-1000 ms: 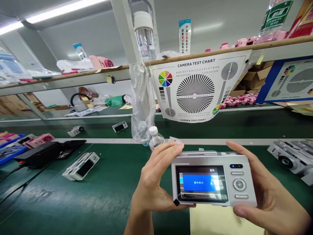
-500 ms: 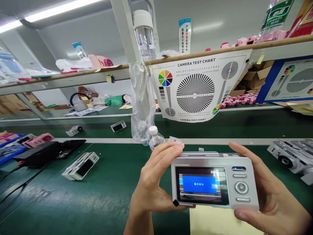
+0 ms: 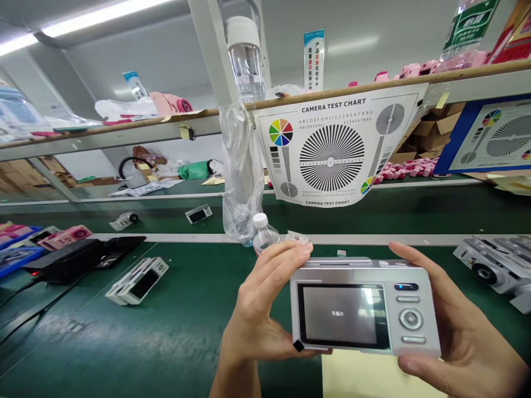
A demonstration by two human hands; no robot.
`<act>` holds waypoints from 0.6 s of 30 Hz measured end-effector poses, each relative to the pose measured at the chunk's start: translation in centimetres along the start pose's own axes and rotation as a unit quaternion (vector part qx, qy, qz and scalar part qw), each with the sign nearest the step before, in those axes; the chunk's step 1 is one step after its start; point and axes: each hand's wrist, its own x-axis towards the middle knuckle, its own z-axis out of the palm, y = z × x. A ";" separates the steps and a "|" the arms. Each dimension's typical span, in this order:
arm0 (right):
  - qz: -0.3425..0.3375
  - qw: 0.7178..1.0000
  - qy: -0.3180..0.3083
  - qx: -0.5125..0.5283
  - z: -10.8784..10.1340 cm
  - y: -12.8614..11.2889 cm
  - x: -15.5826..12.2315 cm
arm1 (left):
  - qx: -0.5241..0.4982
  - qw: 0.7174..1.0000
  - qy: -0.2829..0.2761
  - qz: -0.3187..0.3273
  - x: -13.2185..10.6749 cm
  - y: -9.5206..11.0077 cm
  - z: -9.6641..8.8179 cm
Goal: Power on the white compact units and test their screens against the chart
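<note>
A silver digital camera (image 3: 365, 273) is held up above the bench with its back facing me. Its screen is grey with a short line of white Chinese text, and a small blue light glows above the buttons. My left hand (image 3: 265, 304) grips the left end, fingers over the top and thumb underneath. Around the right end is my right hand (image 3: 464, 326), its index finger raised near the top edge and its thumb at the lower right corner. A printed camera test chart (image 3: 331, 160) hangs from the shelf beyond the camera.
White cameras (image 3: 139, 282) lie on the green bench at left, near a black box (image 3: 62, 260) with cables. More silver cameras (image 3: 489, 265) sit at right. A capped plastic bottle (image 3: 264, 235) stands behind my left hand. Yellow paper (image 3: 360, 376) lies below the camera.
The screen has gone from a menu with a blue message box to a grey display with white text. Both hands keep their grip. Two cameras on the far strip have shifted slightly left.
</note>
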 end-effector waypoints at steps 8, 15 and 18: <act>-0.056 0.998 -0.006 -0.037 0.1 0.3 -0.1 | 0.001 1.000 0.003 0.003 0.0 0.2 0.0; -0.094 0.992 -0.046 -0.064 -0.7 0.4 0.5 | 0.006 1.000 0.007 0.014 0.2 0.2 0.0; -0.146 0.980 -0.101 -0.093 -1.5 0.4 1.2 | 0.018 1.000 0.005 0.023 0.2 0.3 0.0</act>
